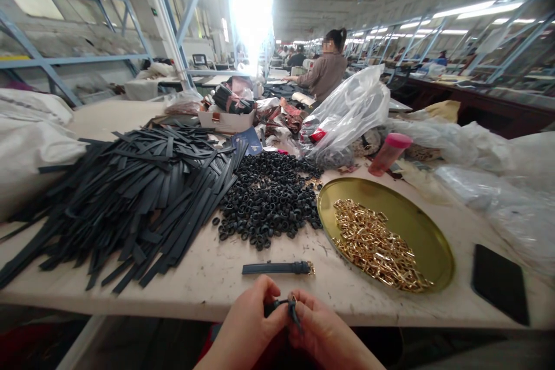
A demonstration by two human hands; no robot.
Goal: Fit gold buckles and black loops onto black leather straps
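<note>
Both my hands meet at the table's front edge around one dark leather strap (282, 304). My left hand (251, 318) is closed on the strap's left part, thumb and fingers pinching it. My right hand (318, 321) pinches the other end, where a bit of gold buckle (293, 299) shows between the fingers. Just beyond lies a finished-looking strap (273, 268) with a gold buckle at its right end. Farther back is a heap of small black loops (273, 196). To the right, a round gold tray (440, 254) holds many gold buckles (377, 248).
A large pile of black strips (143, 191) covers the table's left side. A dark phone-like slab (500, 283) lies at the right edge. A pink-lidded container (389, 153), plastic bags (351, 110) and a box (228, 121) stand behind. A person (327, 69) works farther off.
</note>
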